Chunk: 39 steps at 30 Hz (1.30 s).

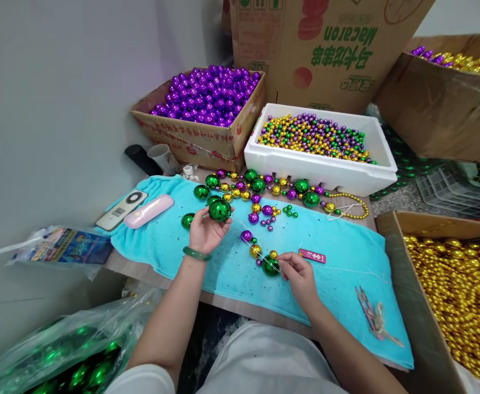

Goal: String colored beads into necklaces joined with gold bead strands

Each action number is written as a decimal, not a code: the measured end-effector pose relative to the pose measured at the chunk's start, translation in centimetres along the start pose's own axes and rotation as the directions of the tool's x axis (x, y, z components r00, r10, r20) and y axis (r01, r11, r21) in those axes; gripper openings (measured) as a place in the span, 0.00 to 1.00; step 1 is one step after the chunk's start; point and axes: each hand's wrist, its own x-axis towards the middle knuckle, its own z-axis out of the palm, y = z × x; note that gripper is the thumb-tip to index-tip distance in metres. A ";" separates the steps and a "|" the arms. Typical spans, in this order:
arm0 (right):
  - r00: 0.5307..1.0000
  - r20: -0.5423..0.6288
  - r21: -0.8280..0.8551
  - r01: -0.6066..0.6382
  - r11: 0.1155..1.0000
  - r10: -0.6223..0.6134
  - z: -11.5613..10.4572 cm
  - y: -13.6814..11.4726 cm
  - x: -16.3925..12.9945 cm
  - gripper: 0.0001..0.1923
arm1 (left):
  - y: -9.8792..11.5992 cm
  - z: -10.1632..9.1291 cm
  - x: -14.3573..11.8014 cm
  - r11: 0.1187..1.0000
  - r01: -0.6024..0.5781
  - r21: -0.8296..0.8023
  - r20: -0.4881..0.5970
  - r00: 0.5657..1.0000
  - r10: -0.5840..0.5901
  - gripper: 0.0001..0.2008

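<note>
My left hand (207,234), with a green bangle at its wrist, holds a large shiny green bead (219,210) in its fingers, over the turquoise towel (223,268). A thin white string (242,223) runs from near that bead down to a short strand. On the strand are a purple bead (246,235), a gold bead (255,250) and another large green bead (270,266). My right hand (299,273) pinches the string at the strand's lower end, beside that green bead. Loose green beads (188,221) lie left of my left hand.
A beaded necklace (301,186) lies along the towel's far edge. Behind stand a white foam box (322,167) of small beads and a carton (190,145) of purple beads. Snips (369,312), a pink case (149,211) and a phone (121,210) rest on the towel.
</note>
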 end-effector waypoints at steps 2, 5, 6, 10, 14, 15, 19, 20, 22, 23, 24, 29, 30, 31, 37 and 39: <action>1.000 0.008 -0.013 0.001 1.000 -0.001 0.0 0.0 0.0 0.12 | 0.0 0.0 -0.2 1.000 0.005 -0.016 -0.004 1.000 -0.005 0.18; 1.000 0.017 -0.026 -0.005 1.000 0.006 0.1 -0.1 0.0 0.12 | 0.0 0.1 -0.5 1.000 0.007 -0.027 -0.004 1.000 -0.007 0.18; 1.000 0.016 -0.026 -0.010 1.000 0.011 0.1 -0.1 0.0 0.12 | 0.0 0.1 -0.6 1.000 0.006 -0.023 0.000 1.000 -0.006 0.18; 0.999 0.029 -0.014 -0.028 1.000 0.028 0.3 -0.2 -0.1 0.12 | -0.2 0.1 -1.2 0.999 -0.010 0.040 0.044 0.999 0.009 0.18; 0.998 0.055 -0.013 -0.029 1.000 0.029 0.6 -0.1 -0.2 0.12 | -0.8 0.4 -2.2 0.991 -0.017 0.136 0.121 0.993 0.000 0.22; 0.998 0.063 -0.010 -0.025 1.000 0.026 0.7 0.0 -0.1 0.12 | -0.9 0.5 -2.4 0.987 -0.017 0.158 0.144 0.990 -0.006 0.23; 0.996 0.084 0.007 -0.020 1.000 0.019 1.0 0.3 -0.1 0.11 | -1.0 0.8 -3.3 0.979 -0.038 0.200 0.223 0.975 -0.007 0.25; 0.996 0.089 0.008 -0.026 1.000 0.025 1.1 0.4 0.0 0.11 | -1.0 0.8 -3.4 0.978 -0.046 0.201 0.238 0.971 -0.003 0.25; 0.994 0.098 0.007 -0.039 0.999 0.038 1.1 0.7 0.0 0.12 | -0.8 0.7 -3.6 0.976 -0.062 0.209 0.259 0.966 0.006 0.26; 0.994 0.100 0.008 -0.042 0.999 0.041 1.1 0.8 0.0 0.12 | -0.8 0.7 -3.7 0.974 -0.072 0.213 0.264 0.964 0.014 0.26; 0.994 0.103 0.009 -0.043 0.999 0.042 1.1 0.9 0.0 0.12 | -0.8 0.6 -3.7 0.973 -0.082 0.215 0.266 0.964 0.023 0.26; 0.990 0.128 0.019 -0.059 0.998 0.056 1.3 1.2 0.1 0.11 | -0.5 0.2 -4.0 0.971 -0.086 0.224 0.293 0.956 0.018 0.27; 0.989 0.135 0.020 -0.063 0.998 0.060 1.4 1.2 0.1 0.10 | -0.4 0.1 -4.0 0.970 -0.084 0.227 0.300 0.954 0.013 0.27; 0.988 0.141 0.021 -0.065 0.998 0.061 1.4 1.2 0.1 0.10 | -0.4 0.1 -4.0 0.970 -0.086 0.229 0.305 0.952 0.013 0.27; 0.991 0.128 0.002 -0.049 0.999 0.048 1.7 1.2 0.3 0.10 | -0.1 -0.1 -4.0 0.971 -0.115 0.210 0.326 0.945 0.042 0.27; 0.989 0.135 0.012 -0.058 0.998 0.056 1.7 1.2 0.3 0.10 | -0.1 -0.1 -4.1 0.972 -0.107 0.210 0.351 0.936 0.027 0.27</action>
